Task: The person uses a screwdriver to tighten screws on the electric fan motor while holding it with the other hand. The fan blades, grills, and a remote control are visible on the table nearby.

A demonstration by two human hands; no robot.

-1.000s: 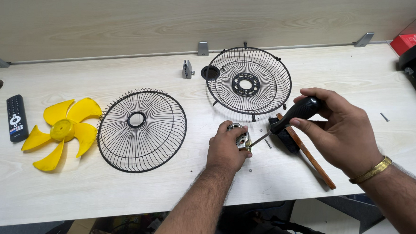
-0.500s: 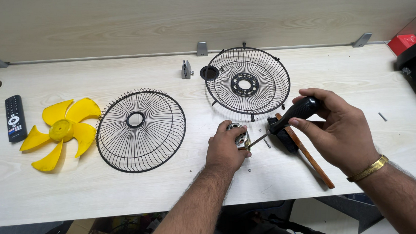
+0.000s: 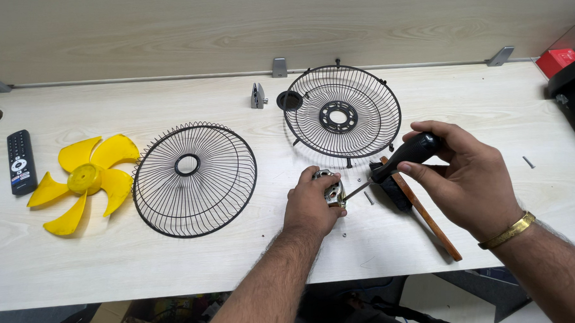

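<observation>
At the frame centre the left hand (image 3: 311,207) grips the small metal motor (image 3: 330,188) on the table; the right hand (image 3: 468,177) closes around the screwdriver (image 3: 399,163). Keep the tip straight and the motor steady.

Very little differs from a second ago. The whole scene sits a touch lower and further left in the head view, a small shift of the camera rather than of the things on the tabletop (image 3: 169,278). The right hand (image 3: 471,180) has tipped the black-handled screwdriver (image 3: 399,164) very slightly, so its tip lies a shade closer to the small metal motor (image 3: 333,190) under the left hand (image 3: 311,207). The left hand's fingers have curled a little more tightly over the motor. The loose screw (image 3: 368,197) beside the screwdriver's shaft shows a bit more clearly now.
</observation>
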